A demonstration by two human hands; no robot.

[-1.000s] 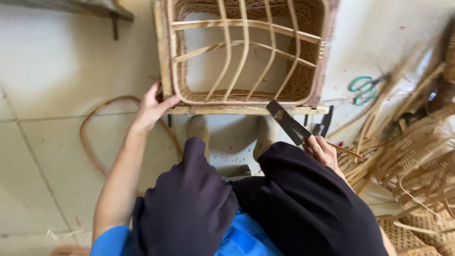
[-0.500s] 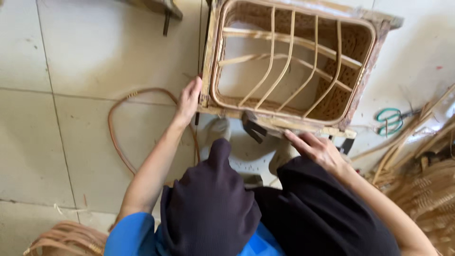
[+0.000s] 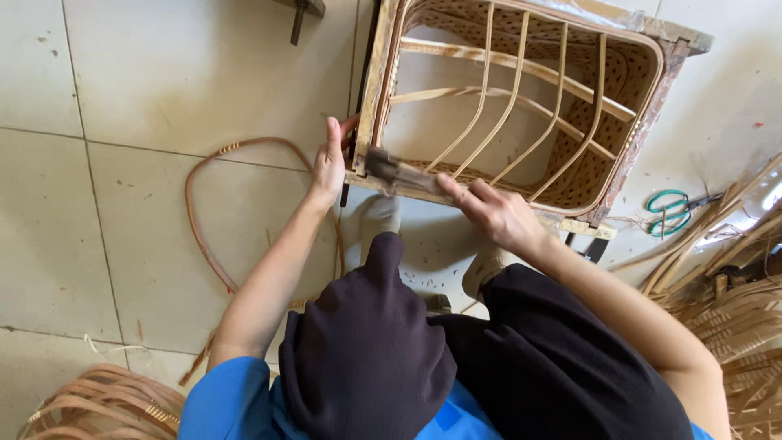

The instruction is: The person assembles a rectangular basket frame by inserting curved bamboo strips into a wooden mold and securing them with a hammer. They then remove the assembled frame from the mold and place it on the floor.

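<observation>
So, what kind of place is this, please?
Probably a rattan or cane furniture workshop: a half-woven rattan frame stands on the tiled floor, with cane strips piled beside it and green-handled scissors nearby.

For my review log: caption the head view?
Left hand steadies rattan chair frame; right hand holds a blurred tool against its rail.

Bare tiled floor lies open leftward; rattan strips and scissors crowd the right.
</observation>
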